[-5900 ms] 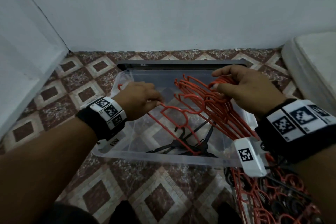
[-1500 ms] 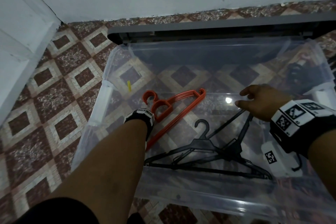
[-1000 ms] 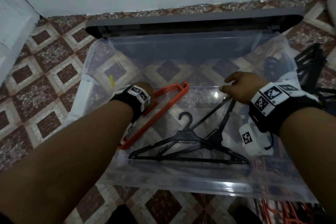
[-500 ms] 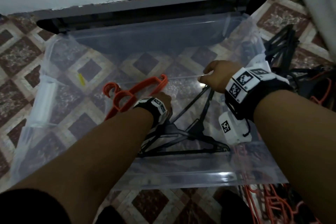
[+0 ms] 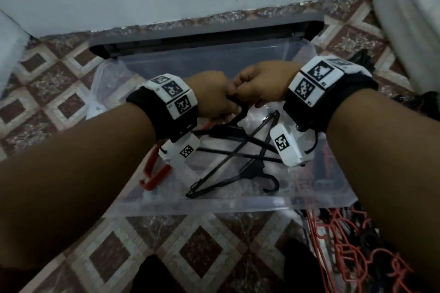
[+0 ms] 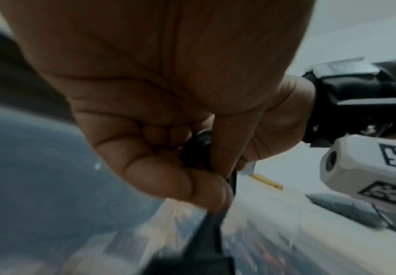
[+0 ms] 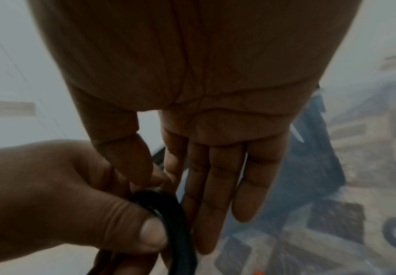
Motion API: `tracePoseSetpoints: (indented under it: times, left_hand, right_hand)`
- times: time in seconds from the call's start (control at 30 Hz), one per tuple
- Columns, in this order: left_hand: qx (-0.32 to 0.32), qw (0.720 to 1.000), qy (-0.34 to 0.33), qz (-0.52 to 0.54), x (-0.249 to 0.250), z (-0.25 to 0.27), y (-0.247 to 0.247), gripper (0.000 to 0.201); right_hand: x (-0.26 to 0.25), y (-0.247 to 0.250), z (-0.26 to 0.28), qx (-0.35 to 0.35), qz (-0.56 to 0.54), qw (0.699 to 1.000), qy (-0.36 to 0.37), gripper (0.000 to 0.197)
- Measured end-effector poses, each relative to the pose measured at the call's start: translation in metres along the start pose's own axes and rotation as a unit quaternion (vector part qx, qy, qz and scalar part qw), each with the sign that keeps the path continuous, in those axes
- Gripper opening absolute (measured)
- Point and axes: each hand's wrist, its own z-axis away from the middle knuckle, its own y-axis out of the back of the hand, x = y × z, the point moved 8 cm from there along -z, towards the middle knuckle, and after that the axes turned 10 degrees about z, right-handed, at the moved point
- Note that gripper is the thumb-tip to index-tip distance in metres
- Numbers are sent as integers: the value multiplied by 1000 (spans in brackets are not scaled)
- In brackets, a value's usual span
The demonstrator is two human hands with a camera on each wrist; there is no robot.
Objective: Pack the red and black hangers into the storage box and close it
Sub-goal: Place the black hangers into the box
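A clear storage box (image 5: 238,204) stands open on the tiled floor. In it lie several red hangers (image 5: 154,173) at the left and black hangers (image 5: 238,150) in the middle. Both hands meet above the box. My left hand (image 5: 214,97) curls round the hook of a black hanger (image 6: 199,148), lifted off the bottom. My right hand (image 5: 262,85) is pressed against the left one. Its thumb and index finger pinch the top of the same hook (image 7: 166,208), and its other fingers (image 7: 215,195) lie straight beside it.
The grey lid (image 5: 207,33) lies behind the box against the wall. A tangled pile of red and black hangers (image 5: 345,245) is on the floor at the lower right. A white bulky object (image 5: 409,19) stands at the upper right.
My left hand left the red hangers and took a black hanger's hook. The right hand moved left to meet it, and both rose above the box.
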Motion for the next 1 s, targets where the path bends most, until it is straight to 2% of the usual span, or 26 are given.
tracePoseSetpoints:
  times: [0.17, 0.3, 0.37, 0.47, 0.57, 0.63, 0.67, 0.73, 0.8, 0.83, 0.9, 1.0]
  left_hand:
    - [85, 989, -37, 115, 45, 70, 56, 7]
    - [233, 968, -87, 15, 75, 132, 106, 14]
    - [277, 955, -105, -13, 91, 158, 118, 21]
    - [311, 941, -120, 61, 103, 184, 126, 27]
    - [317, 936, -121, 97, 102, 197, 130, 22]
    - [278, 953, -108, 56, 93, 194, 122, 22]
    - [230, 968, -94, 21, 86, 187, 112, 22]
    - [92, 993, -55, -55, 65, 166, 75, 22]
    - [-27, 993, -24, -115, 38, 136, 30, 20]
    - [-65, 988, -12, -137, 26, 120, 8, 20]
    - [-106, 979, 4, -174, 5, 83, -29, 23]
    - [-131, 969, -1, -211, -14, 30, -74, 28]
  right_hand:
    - [-58, 47, 59, 84, 12, 995, 52, 20]
    - [-109, 77, 111, 198, 84, 973, 90, 21]
    - [-124, 83, 134, 244, 105, 959, 102, 26]
    - [-133, 85, 157, 297, 100, 944, 106, 26]
    - [-124, 90, 165, 364, 82, 924, 89, 21]
    - [-114, 91, 165, 396, 62, 913, 73, 20]
    - [-108, 92, 163, 405, 50, 911, 65, 20]
    - [-96, 93, 156, 415, 19, 908, 53, 19]
    - [-86, 95, 147, 418, -5, 907, 48, 18]
    - [-83, 95, 141, 417, -10, 908, 47, 19]
    - [-75, 94, 132, 414, -18, 909, 45, 21]
    - [-62, 94, 125, 417, -45, 906, 47, 26]
